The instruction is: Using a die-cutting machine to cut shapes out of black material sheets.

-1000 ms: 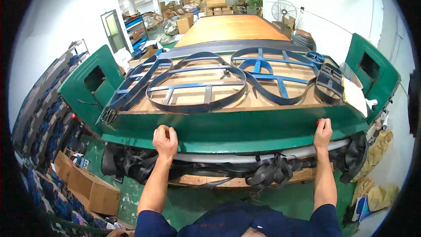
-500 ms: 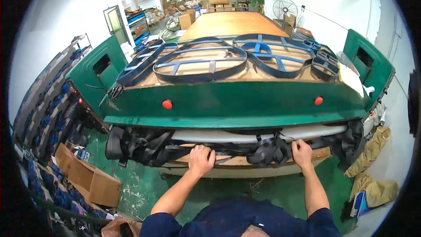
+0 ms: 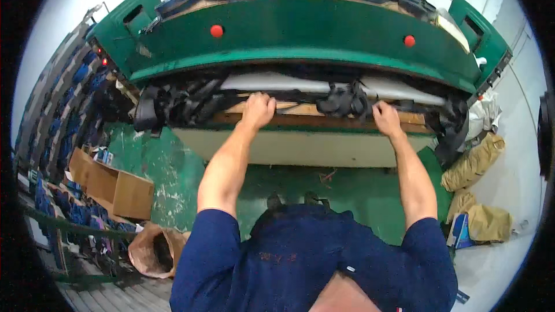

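- Both hands have dropped from the green press front to the wooden board (image 3: 324,117) beneath it
- left hand (image 3: 258,110) and right hand (image 3: 386,118) closed on its edge, 12 o'clock
- Board likely stiff, heavy; grip edge well apart

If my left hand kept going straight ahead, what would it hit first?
Probably the pale grey roller just beyond the left hand, under the green machine's front panel; depth is hard to judge here.
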A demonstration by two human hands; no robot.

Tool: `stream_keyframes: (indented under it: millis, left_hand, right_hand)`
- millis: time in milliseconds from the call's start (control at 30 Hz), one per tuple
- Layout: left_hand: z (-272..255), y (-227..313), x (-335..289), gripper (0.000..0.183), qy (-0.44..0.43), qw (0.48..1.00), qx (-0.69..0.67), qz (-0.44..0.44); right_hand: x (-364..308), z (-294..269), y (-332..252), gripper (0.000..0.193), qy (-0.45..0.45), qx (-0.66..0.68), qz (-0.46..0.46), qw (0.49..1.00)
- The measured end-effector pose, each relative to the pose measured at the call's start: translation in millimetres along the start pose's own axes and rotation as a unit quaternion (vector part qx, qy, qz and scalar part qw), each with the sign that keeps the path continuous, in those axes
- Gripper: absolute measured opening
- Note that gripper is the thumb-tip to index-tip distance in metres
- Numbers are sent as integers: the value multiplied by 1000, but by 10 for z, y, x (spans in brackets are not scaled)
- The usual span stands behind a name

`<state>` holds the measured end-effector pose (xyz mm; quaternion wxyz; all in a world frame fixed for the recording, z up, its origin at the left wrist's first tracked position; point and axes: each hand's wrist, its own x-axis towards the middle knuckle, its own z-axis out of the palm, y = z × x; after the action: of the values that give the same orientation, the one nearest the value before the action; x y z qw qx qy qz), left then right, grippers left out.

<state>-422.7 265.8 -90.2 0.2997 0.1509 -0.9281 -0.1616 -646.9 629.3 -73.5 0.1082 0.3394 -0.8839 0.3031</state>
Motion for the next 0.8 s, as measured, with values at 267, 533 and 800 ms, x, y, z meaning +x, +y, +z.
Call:
stream_keyframes:
  millis: [267, 533, 800]
  left_hand:
    - [-62, 73, -271, 32, 4, 999, 33, -16]
    - [-351, 349, -734, 20, 32, 999, 10, 35]
    - [-829, 598, -1473, 16, -43, 996, -43, 61]
  right_hand:
    - [-253, -37, -23, 22, -3, -10, -32, 999]
    - [-782, -333, -253, 15, 26, 11, -59, 998]
    - [-1486, -709, -531, 18, -84, 58, 161, 982]
